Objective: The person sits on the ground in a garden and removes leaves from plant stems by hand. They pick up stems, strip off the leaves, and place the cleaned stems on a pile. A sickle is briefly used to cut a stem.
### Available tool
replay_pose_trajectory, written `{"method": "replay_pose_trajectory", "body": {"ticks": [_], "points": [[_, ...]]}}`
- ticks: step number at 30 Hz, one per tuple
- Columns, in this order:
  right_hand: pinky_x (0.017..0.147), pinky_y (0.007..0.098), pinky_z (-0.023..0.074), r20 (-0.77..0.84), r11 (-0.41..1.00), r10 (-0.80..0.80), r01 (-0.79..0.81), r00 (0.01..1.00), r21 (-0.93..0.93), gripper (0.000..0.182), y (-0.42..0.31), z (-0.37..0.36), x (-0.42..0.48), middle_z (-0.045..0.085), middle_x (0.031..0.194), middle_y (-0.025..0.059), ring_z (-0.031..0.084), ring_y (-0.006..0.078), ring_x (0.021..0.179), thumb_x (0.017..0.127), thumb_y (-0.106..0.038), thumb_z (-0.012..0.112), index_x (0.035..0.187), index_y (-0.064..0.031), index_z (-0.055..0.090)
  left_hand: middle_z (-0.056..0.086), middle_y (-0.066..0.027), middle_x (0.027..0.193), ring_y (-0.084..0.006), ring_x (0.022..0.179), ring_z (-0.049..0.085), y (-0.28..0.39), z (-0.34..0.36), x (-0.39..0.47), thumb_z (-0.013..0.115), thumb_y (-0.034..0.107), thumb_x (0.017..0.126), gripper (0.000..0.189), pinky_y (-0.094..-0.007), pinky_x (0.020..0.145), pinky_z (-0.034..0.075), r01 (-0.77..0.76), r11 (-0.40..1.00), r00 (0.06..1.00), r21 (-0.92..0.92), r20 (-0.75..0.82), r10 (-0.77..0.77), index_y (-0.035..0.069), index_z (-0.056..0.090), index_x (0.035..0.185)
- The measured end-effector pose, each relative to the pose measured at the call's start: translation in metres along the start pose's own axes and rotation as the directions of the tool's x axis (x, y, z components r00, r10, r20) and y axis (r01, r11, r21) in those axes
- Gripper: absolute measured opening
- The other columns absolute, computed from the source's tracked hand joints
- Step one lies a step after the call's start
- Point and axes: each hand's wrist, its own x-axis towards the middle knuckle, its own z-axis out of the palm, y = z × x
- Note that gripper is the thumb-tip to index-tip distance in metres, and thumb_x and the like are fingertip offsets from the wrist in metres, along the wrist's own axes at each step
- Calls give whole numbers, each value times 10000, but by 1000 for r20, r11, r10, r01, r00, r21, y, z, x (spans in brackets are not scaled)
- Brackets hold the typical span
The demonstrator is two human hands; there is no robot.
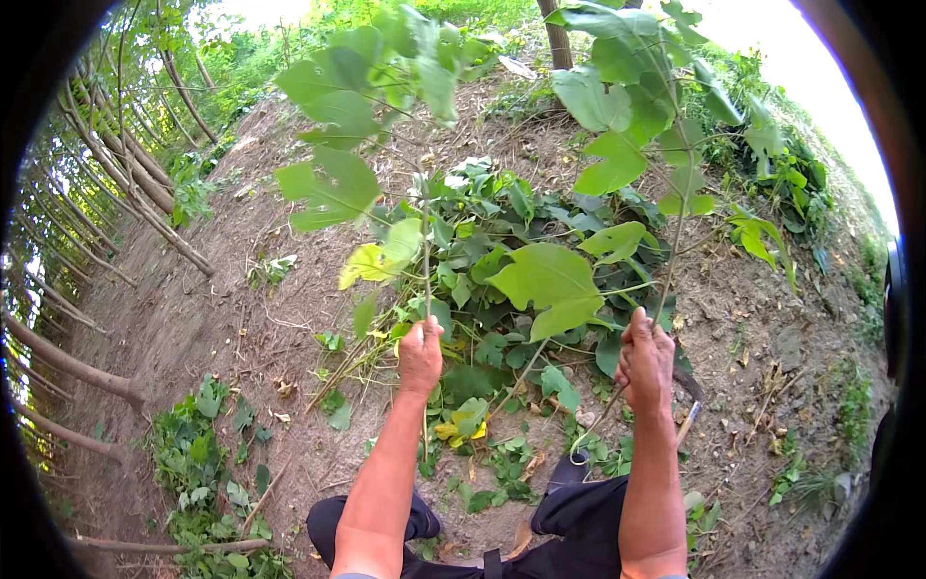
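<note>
My left hand [421, 358] grips the lower stem of a leafy branch [426, 268], which stands nearly upright with broad lobed leaves. In my right hand [646, 362] is a second leafy branch [678, 224]; its stem runs on below the fist and ends in a pale curled strip [579, 443] near my shoe. Between and beyond both hands lies a heap of cut leafy branches [492, 271] on the soil. Beside my right forearm shows a sickle [689, 412] with a dark curved blade, partly hidden by the arm; I cannot tell whether it touches the ground.
Slender tree trunks [137, 174] line the left side, and another trunk [557, 36] rises at the far top. More cut greenery [199, 463] lies at lower left beside a bare stick [166, 546]. My shoes [568, 470] rest on bare soil with scattered leaves.
</note>
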Motion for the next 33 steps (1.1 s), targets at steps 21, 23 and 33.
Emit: {"method": "replay_pose_trajectory", "body": {"ticks": [21, 23, 33], "points": [[380, 230, 313, 143, 982, 12, -38, 990, 184, 204, 18, 50, -25, 406, 545, -62, 370, 53, 420, 953, -208, 586, 819, -67, 524, 685, -153, 1060, -244, 958, 651, 144, 15, -12, 575, 280, 970, 350, -336, 862, 499, -25, 987, 813, -162, 571, 114, -12, 645, 1149], [418, 257, 381, 180, 994, 18, -38, 984, 106, 166, 25, 65, -42, 500, 624, -8, 459, 87, 473, 946, -194, 557, 888, -38, 561, 681, -162, 1069, -251, 971, 646, 162, 16, -9, 583, 281, 963, 361, -336, 872, 495, -62, 977, 799, -202, 577, 170, -13, 636, 1165], [789, 359, 503, 640, 844, -14, 352, 768, -403, 314, 35, 66, -57, 678, 916, 146, 650, 226, 878, 918, -288, 626, 1011, 9, 664, 621, -117, 700, -192, 643, 586, 130, -36, 8, 685, 188, 837, 221, -346, 601, 470, 78, 996, 911, 34, 403, -85, -27, 648, 870]]}}
